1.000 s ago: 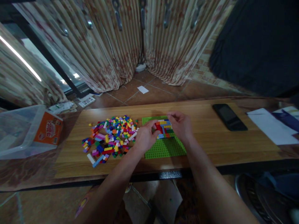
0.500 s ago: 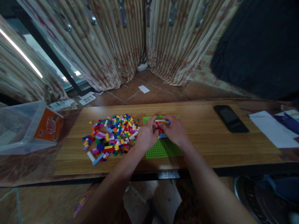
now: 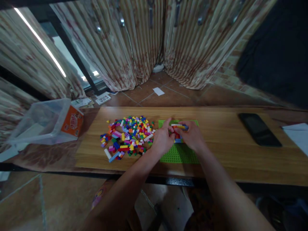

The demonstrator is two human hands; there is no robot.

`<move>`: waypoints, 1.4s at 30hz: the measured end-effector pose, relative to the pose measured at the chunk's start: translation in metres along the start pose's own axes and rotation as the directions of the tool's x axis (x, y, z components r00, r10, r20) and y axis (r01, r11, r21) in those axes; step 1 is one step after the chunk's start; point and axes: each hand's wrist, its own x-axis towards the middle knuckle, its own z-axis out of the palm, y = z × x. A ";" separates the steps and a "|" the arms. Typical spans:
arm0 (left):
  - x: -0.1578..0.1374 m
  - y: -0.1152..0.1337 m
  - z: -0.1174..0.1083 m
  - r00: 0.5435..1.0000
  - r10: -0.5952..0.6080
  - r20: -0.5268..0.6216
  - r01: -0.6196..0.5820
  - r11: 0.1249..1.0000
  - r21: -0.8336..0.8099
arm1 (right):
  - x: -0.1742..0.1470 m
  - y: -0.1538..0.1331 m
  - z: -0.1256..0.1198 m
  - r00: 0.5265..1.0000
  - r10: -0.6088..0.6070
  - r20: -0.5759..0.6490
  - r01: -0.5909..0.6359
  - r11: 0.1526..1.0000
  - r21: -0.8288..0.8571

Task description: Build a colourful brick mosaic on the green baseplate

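A small build of toy bricks [image 3: 178,140] in red, blue, yellow and white stands on the green baseplate [image 3: 178,157], toward its far side. My left hand [image 3: 163,138] is closed at the build's left side, thumb and fingertips against a red part of it. From the right, my right hand [image 3: 192,135] grips the build's upper bricks between thumb and fingers. The fingers partly cover the build, so its full shape is hidden. A wide heap of loose toy bricks [image 3: 132,134] in many colours lies just left of my left hand.
The wooden tabletop [image 3: 221,154] carries a black phone [image 3: 260,129] at the right. White paper [image 3: 297,134] lies beyond it. A clear plastic bin [image 3: 48,118] with an orange label stands left of the board. Curtains [image 3: 134,48] hang behind.
The view has turned a little left, so everything sits farther right in the picture. Both hands stay at the brick build, with only slight finger movement.
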 end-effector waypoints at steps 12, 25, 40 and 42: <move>-0.009 0.008 -0.007 1.000 0.000 0.009 0.000 0.998 0.068 | -0.004 0.015 -0.001 0.994 -0.098 0.044 0.099 0.994 -0.037; -0.016 -0.037 -0.165 0.977 -0.064 0.205 0.039 0.991 0.127 | 0.001 0.009 -0.012 0.994 -0.097 0.056 0.102 0.991 -0.088; -0.017 -0.052 -0.159 0.970 -0.243 -0.002 0.196 0.779 0.596 | 0.001 -0.006 -0.017 0.994 -0.055 -0.089 0.050 0.997 -0.065; -0.016 -0.051 -0.156 0.970 -0.244 -0.013 0.199 0.756 0.623 | 0.001 -0.008 -0.018 0.993 -0.053 -0.109 0.048 0.998 -0.049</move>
